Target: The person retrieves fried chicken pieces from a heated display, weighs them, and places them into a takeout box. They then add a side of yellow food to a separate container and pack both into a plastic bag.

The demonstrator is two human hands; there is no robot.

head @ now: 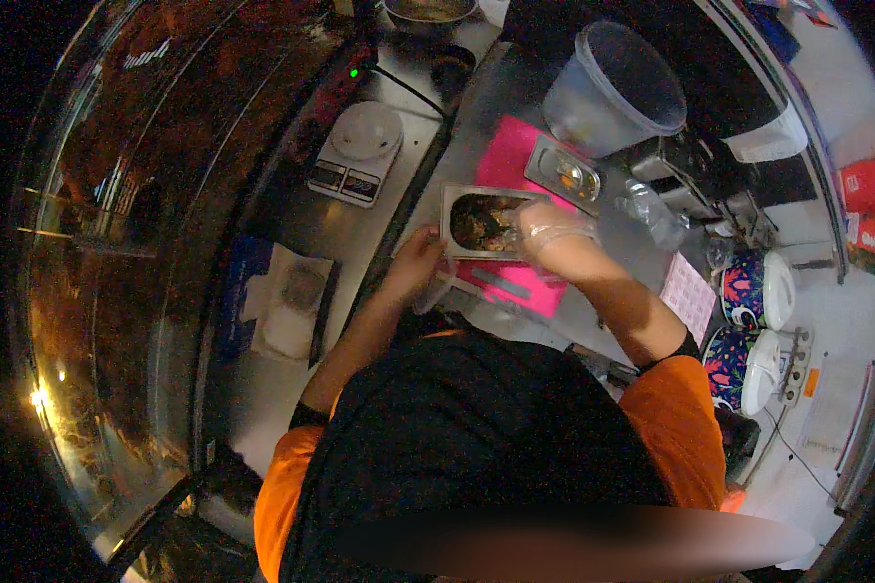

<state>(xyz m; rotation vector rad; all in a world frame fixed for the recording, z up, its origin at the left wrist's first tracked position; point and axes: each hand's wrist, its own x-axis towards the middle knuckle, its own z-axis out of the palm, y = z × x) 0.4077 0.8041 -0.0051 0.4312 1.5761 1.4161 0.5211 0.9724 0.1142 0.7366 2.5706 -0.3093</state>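
A rectangular metal food pan holds dark, chopped-looking food, over a bright pink cutting board. My left hand, with a loose clear plastic glove about it, has its fingers at the pan's left rim. At the pan's right end, my right hand, also in a clear plastic glove, reaches over the food; its fingertips are hidden. A knife lies on the near part of the board. Just beyond my right hand, a smaller metal pan holds a little yellow-orange food.
Beyond the pans stands a large clear plastic tub. A kitchen scale is on the left counter, with a paper-like packet nearer me. On the right are crumpled clear plastic, a pink printed sheet and two floral-patterned containers.
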